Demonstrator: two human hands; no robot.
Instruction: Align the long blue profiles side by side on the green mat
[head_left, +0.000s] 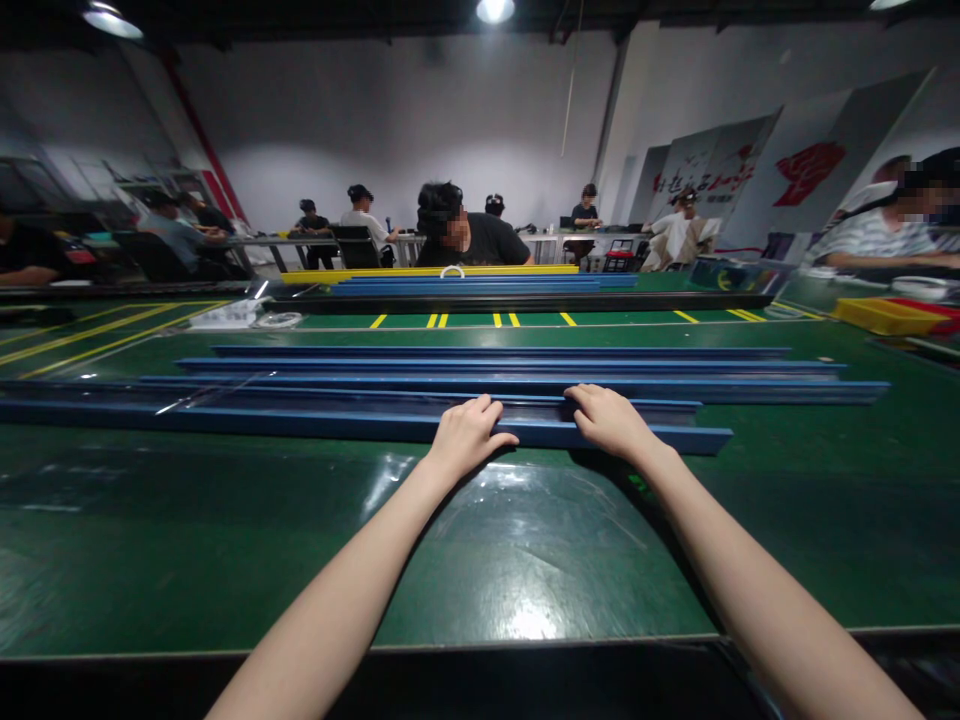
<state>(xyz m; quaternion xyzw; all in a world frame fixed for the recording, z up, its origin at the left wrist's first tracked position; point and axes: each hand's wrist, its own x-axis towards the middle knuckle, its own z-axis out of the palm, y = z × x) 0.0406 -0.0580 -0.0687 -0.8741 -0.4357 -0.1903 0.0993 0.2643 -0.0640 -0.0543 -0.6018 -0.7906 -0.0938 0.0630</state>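
Several long blue rails lie side by side across the green table. Both of my hands rest on the nearest blue rail. My left hand curls over its top with the thumb on its front face. A short way to the right, my right hand grips the same rail, fingers bent over its far edge. The other blue rails lie just behind, untouched.
A person in a black shirt sits across the table behind more blue and yellow rails. A yellow tray stands at the far right near a person in a striped shirt. Several people sit at tables further back.
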